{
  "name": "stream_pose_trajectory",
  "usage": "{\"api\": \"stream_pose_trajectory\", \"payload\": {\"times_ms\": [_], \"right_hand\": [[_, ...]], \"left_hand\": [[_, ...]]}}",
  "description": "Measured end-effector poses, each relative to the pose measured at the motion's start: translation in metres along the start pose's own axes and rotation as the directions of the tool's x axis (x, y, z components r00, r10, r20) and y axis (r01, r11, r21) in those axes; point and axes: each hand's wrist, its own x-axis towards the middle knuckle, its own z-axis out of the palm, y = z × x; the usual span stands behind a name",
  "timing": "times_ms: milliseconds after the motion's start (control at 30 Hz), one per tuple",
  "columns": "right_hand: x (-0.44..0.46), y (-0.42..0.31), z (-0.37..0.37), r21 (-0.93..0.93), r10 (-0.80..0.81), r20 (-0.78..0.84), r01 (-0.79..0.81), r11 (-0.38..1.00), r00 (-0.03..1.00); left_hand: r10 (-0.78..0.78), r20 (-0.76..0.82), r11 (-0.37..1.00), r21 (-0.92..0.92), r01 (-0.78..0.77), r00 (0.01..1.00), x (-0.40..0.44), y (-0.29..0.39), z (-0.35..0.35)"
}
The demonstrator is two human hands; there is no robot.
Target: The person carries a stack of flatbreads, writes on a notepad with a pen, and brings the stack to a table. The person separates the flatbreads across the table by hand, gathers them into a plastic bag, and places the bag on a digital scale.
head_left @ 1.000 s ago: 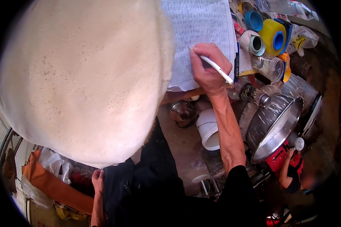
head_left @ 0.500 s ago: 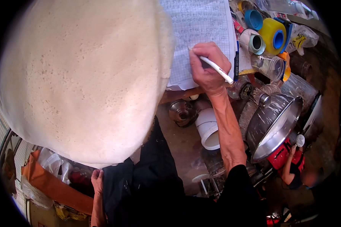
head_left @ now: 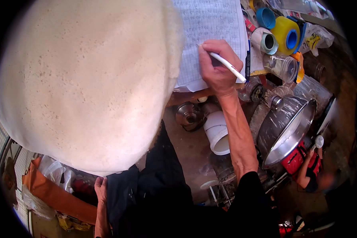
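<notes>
My right hand point(head_left: 221, 69) is closed around a white pen point(head_left: 228, 68), its tip hidden behind my fingers. The hand rests on a sheet of squared paper point(head_left: 214, 27) covered with handwritten rows. A big pale, rounded slab with a pitted surface point(head_left: 83, 83) fills the left side and covers the paper's left edge. Low on the left, my left hand point(head_left: 101, 189) is beside the dark trousers point(head_left: 123, 190), just under the slab's lower edge. Only part of its fingers shows, and I cannot tell whether they touch the slab.
Right of the paper lie a dark pen point(head_left: 248, 65), a yellow roll point(head_left: 285, 35), a blue ring point(head_left: 265, 18) and a clear jar point(head_left: 281, 67). Below are a white bucket point(head_left: 217, 133) and a large metal lid point(head_left: 285, 127). Another person point(head_left: 311, 174) is at the lower right.
My right hand, still holding the pen, has shifted slightly up in view, and the paper also sits a little higher. The other person's arms have moved slightly. My left hand stays in place.
</notes>
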Motion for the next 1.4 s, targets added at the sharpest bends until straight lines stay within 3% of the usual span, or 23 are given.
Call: {"api": "stream_pose_trajectory", "payload": {"times_ms": [167,233,300,367,400,433,467,500,533,633,700,767,800,833,867,900,967,1000,1033,1100,1167,1233,1400], "right_hand": [[0.0,-0.008,-0.003,0.016,0.095,-0.033,-0.094,0.995,0.995],[0.007,-0.017,-0.014,0.359,0.571,0.005,-0.534,0.765,0.821],[0.019,-0.006,-0.027,0.563,0.624,-0.008,-0.512,0.649,0.782],[0.044,-0.022,-0.038,0.468,0.667,0.046,-0.606,0.643,0.744],[0.052,-0.017,-0.047,0.209,0.613,0.125,-0.624,0.753,0.78],[0.06,-0.02,-0.053,0.21,0.605,0.126,-0.617,0.758,0.786],[0.069,-0.025,-0.056,-0.188,0.489,0.248,-0.454,0.871,0.836],[0.082,-0.027,-0.057,-0.519,0.399,0.396,-0.157,0.84,0.827],[0.087,-0.02,-0.055,-0.608,0.285,0.459,0.064,0.791,0.842],[0.104,-0.021,-0.049,-0.644,0.158,0.578,0.329,0.691,0.8],[0.117,-0.041,-0.046,-0.625,0.054,0.551,0.369,0.687,0.833],[0.125,-0.084,-0.033,-0.609,0.317,0.23,-0.118,0.784,0.92],[0.128,-0.098,-0.03,-0.471,0.574,0.191,-0.438,0.765,0.796],[0.125,-0.105,-0.025,-0.461,0.555,0.209,-0.42,0.782,0.805],[0.116,-0.106,-0.018,-0.136,0.703,0.24,-0.694,0.707,0.669],[0.109,-0.106,-0.011,0.179,0.792,0.342,-0.863,0.473,0.505],[0.095,-0.109,0.008,0.169,0.73,0.47,-0.862,0.478,0.497],[0.094,-0.113,0.017,0.16,0.668,0.574,-0.865,0.475,0.473],[0.096,-0.122,0.023,0.164,0.645,0.592,-0.856,0.491,0.484],[0.096,-0.137,0.029,0.281,0.697,0.613,-0.927,0.247,0.371],[0.095,-0.136,0.026,0.268,0.693,0.616,-0.927,0.263,0.375],[0.095,-0.144,0.024,0.232,0.721,0.534,-0.897,0.377,0.441],[0.093,-0.167,0.009,0.138,0.715,0.468,-0.843,0.52,0.519]], "left_hand": [[0.033,-0.028,0.999,0.042,-0.032,0.999,-0.001,0.001,0.0],[0.017,-0.017,1.0,-0.002,-0.017,1.0,-0.001,0.004,0.0],[0.042,-0.02,0.999,0.023,-0.042,0.999,0.003,0.004,-0.001],[0.075,-0.03,0.997,0.038,-0.074,0.997,0.012,0.012,-0.005],[0.066,-0.028,0.998,-0.003,-0.066,0.997,0.016,0.02,-0.007],[0.052,-0.022,0.998,-0.041,-0.053,0.998,0.019,0.027,-0.011],[0.059,-0.02,0.978,-0.198,-0.061,0.998,0.034,0.024,-0.015],[0.115,0.009,0.935,-0.34,-0.105,0.993,0.047,0.026,-0.019],[0.138,0.082,0.89,-0.447,-0.087,0.987,0.047,0.05,-0.023],[0.305,0.031,0.804,-0.544,-0.24,0.952,0.051,0.113,-0.029],[0.342,-0.059,0.763,-0.565,-0.314,0.938,0.035,0.161,-0.031],[0.455,-0.041,0.62,-0.703,-0.349,0.89,0.041,0.189,-0.044],[0.532,0.004,0.55,-0.762,-0.342,0.847,0.041,0.208,-0.05],[0.561,-0.001,0.514,-0.783,-0.35,0.828,0.038,0.232,-0.052],[0.589,-0.004,0.485,-0.798,-0.357,0.808,0.039,0.251,-0.055],[0.614,0.011,0.449,-0.827,-0.338,0.789,0.041,0.268,-0.057],[0.649,0.024,0.485,-0.783,-0.389,0.761,0.056,0.29,-0.058],[0.734,0.092,0.432,-0.828,-0.358,0.673,0.064,0.299,-0.057],[0.73,0.041,0.372,-0.861,-0.347,0.682,0.052,0.313,-0.051],[0.742,0.071,0.372,-0.871,-0.321,0.667,0.059,0.321,-0.052],[0.756,0.043,0.328,-0.888,-0.321,0.653,0.065,0.324,-0.053],[0.772,0.23,0.345,-0.935,-0.086,0.593,0.062,0.329,-0.057],[0.78,0.146,0.345,-0.911,-0.224,0.608,0.037,0.323,-0.055]]}}
